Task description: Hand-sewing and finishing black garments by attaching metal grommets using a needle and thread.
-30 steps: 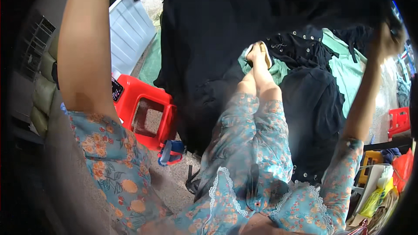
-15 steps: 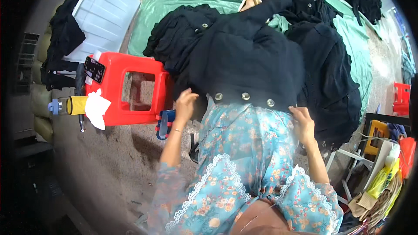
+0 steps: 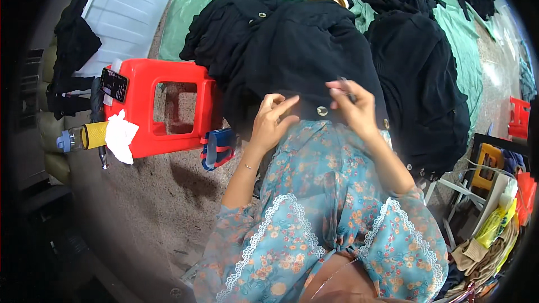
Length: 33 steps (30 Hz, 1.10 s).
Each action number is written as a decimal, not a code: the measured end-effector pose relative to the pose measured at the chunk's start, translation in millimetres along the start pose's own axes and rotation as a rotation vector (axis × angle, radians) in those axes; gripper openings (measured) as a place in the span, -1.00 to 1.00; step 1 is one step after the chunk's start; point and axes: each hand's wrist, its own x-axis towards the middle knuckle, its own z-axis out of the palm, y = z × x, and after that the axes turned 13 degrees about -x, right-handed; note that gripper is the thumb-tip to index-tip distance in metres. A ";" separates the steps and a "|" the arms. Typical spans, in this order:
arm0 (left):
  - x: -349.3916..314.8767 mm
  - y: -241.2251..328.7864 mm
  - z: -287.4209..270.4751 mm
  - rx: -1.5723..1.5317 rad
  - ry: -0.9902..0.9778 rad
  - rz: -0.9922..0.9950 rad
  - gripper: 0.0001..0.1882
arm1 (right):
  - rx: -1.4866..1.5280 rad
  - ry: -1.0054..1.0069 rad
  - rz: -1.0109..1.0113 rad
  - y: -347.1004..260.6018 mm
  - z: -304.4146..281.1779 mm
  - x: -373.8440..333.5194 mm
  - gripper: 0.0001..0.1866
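A black garment [image 3: 314, 50] with shiny round buttons lies over my lap, its buttoned edge toward me. Above its left part is my left hand [image 3: 272, 120], thumb and fingers apart, with nothing seen in them. My right hand [image 3: 356, 109] is raised over the right part of that edge, fingers curled around something small and dark, too blurred to name. One metallic button [image 3: 321, 111] shows between the two hands. To the right lies another black garment [image 3: 421, 90], and further black cloth [image 3: 236, 28] is bunched on the left.
A red plastic stool [image 3: 163, 70] at left holds a phone [image 3: 114, 85], white tissue [image 3: 120, 137] and a bottle [image 3: 84, 136]. Beyond it stands a pale ribbed bin [image 3: 123, 17]. Green sheeting [image 3: 191, 5] lies under the garments. Bags and a yellow stool [image 3: 487, 165] crowd the right.
The black garment has settled flatter on my lap. Both hands have left its lower corners and moved inward over the buttoned edge; the foot in a sandal beyond is now more exposed.
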 end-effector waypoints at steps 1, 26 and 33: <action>0.8 -3.8 3.0 -0.004 0.053 0.035 -0.65 | 0.124 -0.079 -0.012 4.6 15.0 5.4 -0.82; -18.9 -39.0 14.4 -0.042 0.335 -0.117 -0.96 | -0.285 -0.299 -0.217 25.3 46.7 9.4 -0.67; -22.7 -38.9 24.3 -0.623 0.485 -0.364 -0.86 | -0.692 -0.226 -0.590 8.8 48.8 5.9 -0.77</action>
